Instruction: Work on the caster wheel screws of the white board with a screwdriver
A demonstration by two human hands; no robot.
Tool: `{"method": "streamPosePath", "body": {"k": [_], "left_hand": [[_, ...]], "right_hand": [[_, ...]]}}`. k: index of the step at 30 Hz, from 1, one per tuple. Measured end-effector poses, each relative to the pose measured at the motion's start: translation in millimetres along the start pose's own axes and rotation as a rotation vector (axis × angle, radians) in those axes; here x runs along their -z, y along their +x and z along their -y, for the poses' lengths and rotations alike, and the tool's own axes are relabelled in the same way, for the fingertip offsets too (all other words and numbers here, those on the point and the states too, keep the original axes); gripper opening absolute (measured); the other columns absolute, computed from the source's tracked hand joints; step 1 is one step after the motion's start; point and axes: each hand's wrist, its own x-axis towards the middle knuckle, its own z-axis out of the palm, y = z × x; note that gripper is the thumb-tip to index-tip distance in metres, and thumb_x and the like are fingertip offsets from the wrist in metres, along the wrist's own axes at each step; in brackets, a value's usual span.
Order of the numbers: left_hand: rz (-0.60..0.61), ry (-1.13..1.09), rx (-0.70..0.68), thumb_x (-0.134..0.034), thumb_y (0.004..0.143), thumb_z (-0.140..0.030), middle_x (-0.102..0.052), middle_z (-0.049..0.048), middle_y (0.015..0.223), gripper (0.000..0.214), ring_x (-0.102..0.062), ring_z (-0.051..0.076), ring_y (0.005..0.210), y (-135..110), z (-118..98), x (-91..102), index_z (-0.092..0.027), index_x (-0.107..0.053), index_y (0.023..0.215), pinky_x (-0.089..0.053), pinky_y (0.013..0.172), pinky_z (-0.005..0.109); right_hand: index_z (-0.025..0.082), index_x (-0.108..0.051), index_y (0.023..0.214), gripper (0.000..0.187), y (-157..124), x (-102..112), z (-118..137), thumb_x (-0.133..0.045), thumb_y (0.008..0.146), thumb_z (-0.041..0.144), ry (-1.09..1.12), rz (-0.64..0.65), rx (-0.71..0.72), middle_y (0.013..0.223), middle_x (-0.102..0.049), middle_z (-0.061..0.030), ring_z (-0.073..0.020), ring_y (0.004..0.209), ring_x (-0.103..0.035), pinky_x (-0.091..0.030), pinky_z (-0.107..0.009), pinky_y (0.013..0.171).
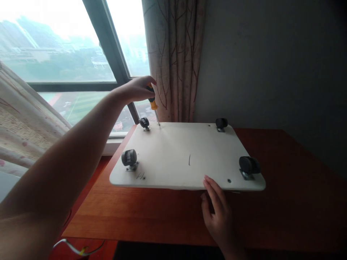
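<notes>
My left hand (139,87) is closed around the handle of a yellow and black screwdriver (153,104). The screwdriver stands nearly upright, its tip at a screw hole by the far left edge of a white board (168,155). Underside up, the board carries a caster near each corner: far left (144,123), near left (129,159), far right (221,124) and near right (248,166). At the board's near edge, my right hand (218,211) grips it, fingertips on top and thumb lower at the front.
Beneath the board is a reddish-brown wooden table (135,213). Behind it hang a patterned curtain (176,61) and a grey wall (265,65). A window (65,47) is at the left. On the floor lies a white cable (72,247).
</notes>
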Motion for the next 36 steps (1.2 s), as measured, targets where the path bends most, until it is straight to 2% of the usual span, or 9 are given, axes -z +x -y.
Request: {"method": "streamPosePath", "body": {"k": [5,11,14,17,19,22,27,31,36], "left_hand": [[-0.121,0.425,0.087,-0.064,0.083,-0.069,-0.068,0.011,0.098,0.062,-0.057,0.028,0.093,-1.0,-2.4,-5.7,-0.011,-0.07,0.105,-0.047,0.09,0.055],[0.033,0.085,-0.04,-0.071,0.084,-0.033,-0.068,0.003,0.107,0.059,-0.056,0.017,0.091,4.0,4.3,-3.7,-0.019,-0.054,0.139,-0.05,0.089,0.037],[0.085,-0.026,-0.029,-0.071,0.082,-0.025,-0.066,0.0052,0.115,0.062,-0.057,0.017,0.095,2.5,3.7,-5.1,-0.019,-0.053,0.141,-0.05,0.087,0.033],[-0.042,0.164,0.009,-0.068,0.086,-0.047,-0.066,0.008,0.11,0.047,-0.056,0.023,0.097,-0.6,-1.7,-8.8,-0.016,-0.065,0.122,-0.047,0.093,0.045],[-0.125,0.314,0.058,-0.062,0.085,-0.065,-0.067,0.0086,0.101,0.055,-0.058,0.027,0.096,-1.2,-5.0,-10.5,-0.016,-0.07,0.11,-0.045,0.094,0.052],[-0.128,0.375,0.069,-0.062,0.083,-0.069,-0.067,0.008,0.096,0.057,-0.06,0.029,0.095,1.5,-4.7,-9.5,-0.017,-0.071,0.105,-0.048,0.091,0.053],[-0.003,-0.009,-0.006,-0.078,0.079,-0.04,-0.07,0.0066,0.105,0.053,-0.063,0.024,0.097,5.6,7.8,1.2,-0.02,-0.064,0.126,-0.05,0.094,0.044],[0.155,-0.303,0.051,-0.07,0.082,-0.02,-0.069,0.007,0.116,0.061,-0.064,0.02,0.099,2.0,10.3,4.3,-0.023,-0.052,0.14,-0.053,0.09,0.037],[-0.079,0.221,0.073,-0.067,0.084,-0.06,-0.068,0.0068,0.108,0.054,-0.057,0.026,0.1,-4.3,0.3,-4.1,-0.019,-0.066,0.119,-0.046,0.096,0.052]], "right_hand": [[0.022,-0.042,0.153,0.061,-1.7,-0.4,-0.8,-0.051,0.095,0.004,-0.011,0.011,-0.004,0.143,-0.057,-0.0115,-0.0235,0.132,-0.057,-0.057,-0.04,0.104],[0.022,-0.041,0.154,0.062,0.0,1.1,-0.5,-0.051,0.095,0.004,-0.012,0.013,0.002,0.143,-0.057,-0.0113,-0.0233,0.132,-0.057,-0.058,-0.039,0.103],[0.023,-0.042,0.153,0.062,1.4,1.6,0.2,-0.051,0.095,0.004,-0.013,-0.001,0.006,0.142,-0.058,-0.0113,-0.0233,0.131,-0.059,-0.058,-0.039,0.101],[0.023,-0.042,0.153,0.062,1.2,1.2,0.2,-0.052,0.095,0.004,-0.013,-0.001,0.004,0.141,-0.059,-0.0111,-0.023,0.13,-0.059,-0.058,-0.039,0.102],[0.023,-0.042,0.153,0.062,0.9,0.9,0.1,-0.051,0.095,0.004,-0.012,0.002,0.002,0.141,-0.058,-0.0109,-0.0226,0.13,-0.059,-0.058,-0.039,0.102],[0.023,-0.042,0.153,0.062,1.6,1.1,0.6,-0.051,0.095,0.004,-0.011,0.002,0.002,0.142,-0.058,-0.0108,-0.022,0.131,-0.058,-0.058,-0.038,0.102],[0.023,-0.042,0.153,0.062,2.9,0.9,1.7,-0.051,0.095,0.003,-0.013,-0.005,0.005,0.141,-0.059,-0.0109,-0.0221,0.131,-0.058,-0.058,-0.037,0.102],[0.023,-0.043,0.152,0.061,1.7,0.9,1.2,-0.051,0.095,0.004,-0.009,-0.004,0.002,0.141,-0.059,-0.011,-0.0228,0.13,-0.059,-0.058,-0.039,0.102],[0.022,-0.043,0.153,0.061,2.2,2.1,1.2,-0.051,0.094,0.004,-0.016,0.0,0.006,0.141,-0.059,-0.0118,-0.0233,0.13,-0.059,-0.058,-0.039,0.102]]}}
